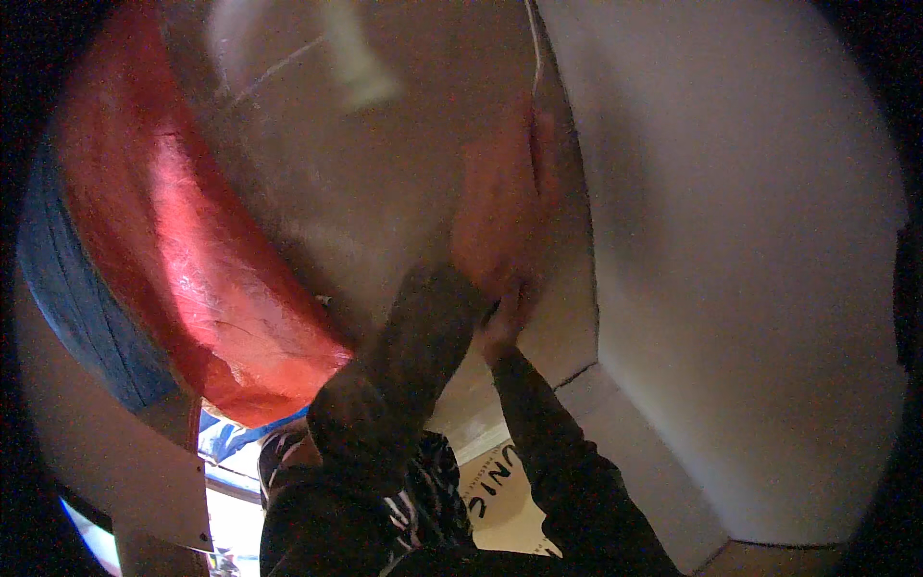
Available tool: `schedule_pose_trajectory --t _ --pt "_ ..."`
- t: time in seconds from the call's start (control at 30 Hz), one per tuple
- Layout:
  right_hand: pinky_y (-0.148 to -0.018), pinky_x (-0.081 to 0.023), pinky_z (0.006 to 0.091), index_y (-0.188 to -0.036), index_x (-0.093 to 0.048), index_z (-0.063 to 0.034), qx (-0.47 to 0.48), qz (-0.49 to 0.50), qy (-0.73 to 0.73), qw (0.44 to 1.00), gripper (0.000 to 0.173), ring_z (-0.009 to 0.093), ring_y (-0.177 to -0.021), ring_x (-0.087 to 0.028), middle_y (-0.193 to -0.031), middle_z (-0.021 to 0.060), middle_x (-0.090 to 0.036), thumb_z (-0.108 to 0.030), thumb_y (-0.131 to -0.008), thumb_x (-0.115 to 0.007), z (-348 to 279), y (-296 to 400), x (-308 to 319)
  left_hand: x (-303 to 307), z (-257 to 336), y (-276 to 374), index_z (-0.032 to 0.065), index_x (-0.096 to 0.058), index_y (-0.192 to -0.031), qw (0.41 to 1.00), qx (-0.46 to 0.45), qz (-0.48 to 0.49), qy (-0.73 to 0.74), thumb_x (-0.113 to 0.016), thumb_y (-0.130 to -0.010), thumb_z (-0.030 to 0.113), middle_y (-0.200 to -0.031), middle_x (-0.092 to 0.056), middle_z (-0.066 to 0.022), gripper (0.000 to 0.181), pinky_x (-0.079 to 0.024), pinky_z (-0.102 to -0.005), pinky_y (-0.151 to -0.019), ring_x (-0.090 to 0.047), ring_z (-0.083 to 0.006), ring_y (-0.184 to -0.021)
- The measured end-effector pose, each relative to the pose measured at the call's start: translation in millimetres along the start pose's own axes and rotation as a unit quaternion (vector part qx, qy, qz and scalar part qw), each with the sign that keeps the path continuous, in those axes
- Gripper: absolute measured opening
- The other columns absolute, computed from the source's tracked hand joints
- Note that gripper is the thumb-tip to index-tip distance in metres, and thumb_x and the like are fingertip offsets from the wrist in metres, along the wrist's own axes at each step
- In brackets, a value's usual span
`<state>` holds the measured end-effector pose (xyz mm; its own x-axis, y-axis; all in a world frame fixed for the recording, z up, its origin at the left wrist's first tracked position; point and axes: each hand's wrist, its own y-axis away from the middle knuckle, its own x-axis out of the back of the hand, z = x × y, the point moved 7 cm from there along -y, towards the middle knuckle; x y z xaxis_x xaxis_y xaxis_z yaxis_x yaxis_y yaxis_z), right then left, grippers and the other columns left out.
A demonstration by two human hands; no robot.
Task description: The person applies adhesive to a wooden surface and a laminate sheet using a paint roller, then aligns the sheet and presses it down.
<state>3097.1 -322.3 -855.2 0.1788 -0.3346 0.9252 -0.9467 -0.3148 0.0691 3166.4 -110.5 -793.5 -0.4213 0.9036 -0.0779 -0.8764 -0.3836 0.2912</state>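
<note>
My left hand (501,205) reaches up over a dim brown surface, blurred, its fingers pointing toward the top of the view. A thin white cable (535,47) comes down from the top edge and meets the fingertips; whether they grip it is unclear. Just below, close to the left wrist, is my right hand (510,314), its fingers bent and in shadow. What it may hold cannot be made out. Both arms wear dark sleeves. Along the right side of the hands runs the dark seam between the brown surface (346,187) and a pale wall panel (735,216).
A shiny red plastic-like sheet or bag (209,288) curves along the left, with a dark blue cloth-like band (94,288) beyond it. Below my arms shows a cardboard piece (505,519) bearing writing. A pale blurred object (360,65) is at the top. Bright light enters lower left.
</note>
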Motion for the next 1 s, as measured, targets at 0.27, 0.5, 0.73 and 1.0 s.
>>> schedule_pose_trajectory --t 0.27,0.5,0.73,1.0 --pt "-0.084 -0.033 0.0424 -0.094 -0.053 -0.0043 -0.046 0.055 -0.010 0.997 0.025 0.030 -0.094 -0.043 -0.097 0.0160 -0.050 -0.028 -0.094 -0.046 4 53 -4 -29 -63 112 0.0016 -0.029 -0.139 0.996 0.077 -0.049 -0.019 -0.047 -0.091 0.007 -0.097 -0.058 -0.0280 0.051 -0.047 -0.0533 -0.069 -0.057 -0.0449 -0.079" --pt "-0.083 -0.033 0.0426 -0.092 -0.052 -0.0039 -0.146 0.100 0.029 0.984 0.026 0.031 -0.093 -0.042 -0.096 0.0168 -0.049 -0.029 -0.095 -0.044 26 180 13 -18 -76 84 0.0020 -0.026 -0.140 0.996 0.065 -0.023 -0.049 -0.048 -0.089 0.005 -0.096 -0.058 -0.0269 0.055 -0.047 -0.0523 -0.067 -0.058 -0.0434 -0.077" --pt "-0.082 -0.032 0.0432 -0.090 -0.050 -0.0021 -0.110 0.097 0.049 0.988 0.026 0.031 -0.091 -0.040 -0.091 0.0163 -0.046 -0.026 -0.095 -0.041 4 176 8 -23 -100 101 0.0012 -0.014 -0.148 0.995 -0.033 0.000 -0.099 -0.048 -0.088 0.000 -0.096 -0.057 -0.0301 0.068 -0.048 -0.0525 -0.062 -0.059 -0.0455 -0.073" --pt "-0.083 -0.032 0.0448 -0.088 -0.049 -0.0016 -0.133 0.093 0.015 0.987 0.027 0.032 -0.091 -0.039 -0.091 0.0167 -0.045 -0.027 -0.096 -0.042 27 184 13 -27 -90 82 0.0003 -0.015 -0.147 0.994 0.014 0.020 -0.108 -0.048 -0.090 0.003 -0.104 -0.054 -0.0331 0.066 -0.047 -0.0562 -0.066 -0.059 -0.0478 -0.075"
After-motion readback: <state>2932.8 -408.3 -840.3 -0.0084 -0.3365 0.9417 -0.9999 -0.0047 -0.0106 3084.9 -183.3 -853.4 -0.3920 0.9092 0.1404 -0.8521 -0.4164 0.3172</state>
